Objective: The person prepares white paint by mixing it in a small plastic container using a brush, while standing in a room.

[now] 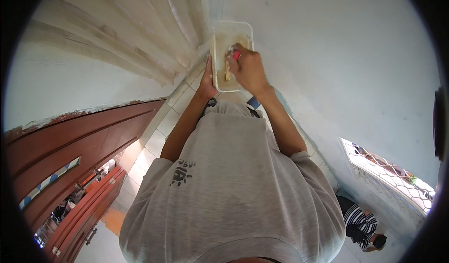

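A white rectangular plastic tub (250,31) is held out in front of me, with a pale, creamy film inside it. My left hand (208,83) grips the tub's near left side, its thumb or a finger lying up along the outer wall and the rest underneath, hidden. Over the tub's right half, my right hand (250,69) is closed round a paintbrush (228,70) with a red part and a yellowish, flat end. That end points down into the tub; motion blurs it, so whether it touches the bottom I cannot tell.
A pale wall (327,43) rises close on the right, with a grilled window (393,174). Beige curtain (140,24) hangs at far left, above a reddish-brown door (93,146). Light floor tiles (180,101) lie below. A person in a striped top (360,221) is low at the right.
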Available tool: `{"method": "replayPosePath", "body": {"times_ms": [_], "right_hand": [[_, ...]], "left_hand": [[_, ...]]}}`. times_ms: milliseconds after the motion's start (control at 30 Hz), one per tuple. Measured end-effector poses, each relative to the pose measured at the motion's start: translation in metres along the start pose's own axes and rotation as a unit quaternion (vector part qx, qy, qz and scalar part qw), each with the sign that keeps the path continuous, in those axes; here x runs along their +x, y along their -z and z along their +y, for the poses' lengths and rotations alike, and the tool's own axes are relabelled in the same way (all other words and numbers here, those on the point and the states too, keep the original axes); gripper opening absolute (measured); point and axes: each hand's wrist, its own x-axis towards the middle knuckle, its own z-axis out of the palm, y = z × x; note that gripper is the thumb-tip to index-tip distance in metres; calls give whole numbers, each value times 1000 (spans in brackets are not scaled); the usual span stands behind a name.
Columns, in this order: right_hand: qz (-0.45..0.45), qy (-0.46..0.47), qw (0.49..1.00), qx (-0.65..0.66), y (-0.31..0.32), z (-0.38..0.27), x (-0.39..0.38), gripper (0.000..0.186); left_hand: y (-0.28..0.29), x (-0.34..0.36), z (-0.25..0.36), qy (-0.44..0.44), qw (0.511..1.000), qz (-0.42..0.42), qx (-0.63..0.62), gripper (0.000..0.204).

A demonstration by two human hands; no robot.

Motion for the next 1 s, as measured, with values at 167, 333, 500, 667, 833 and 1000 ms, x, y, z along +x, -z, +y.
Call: {"method": "replayPosePath", "body": {"times_ms": [167,333,500,667,833,1000], "right_hand": [[-11,-9,999,46,-1,8,8,16],[16,-4,999,-28,19,4,7,18],[-34,-3,997,64,3,1,3,16],[-4,-6,1000,18,28,-6,23,16],[-83,3,996,18,5,-2,0,14],[-28,-10,999,43,-8,9,6,14]], "left_hand": [[-24,2,-6,15,995,78,-53,65],[-11,1,-1,50,998,-5,-25,67],[-4,3,-2,33,999,21,-33,68],[-46,-10,15,62,995,77,3,66],[-7,-3,3,15,1000,-20,-13,65],[-21,-11,3,15,999,7,-51,65]]}}
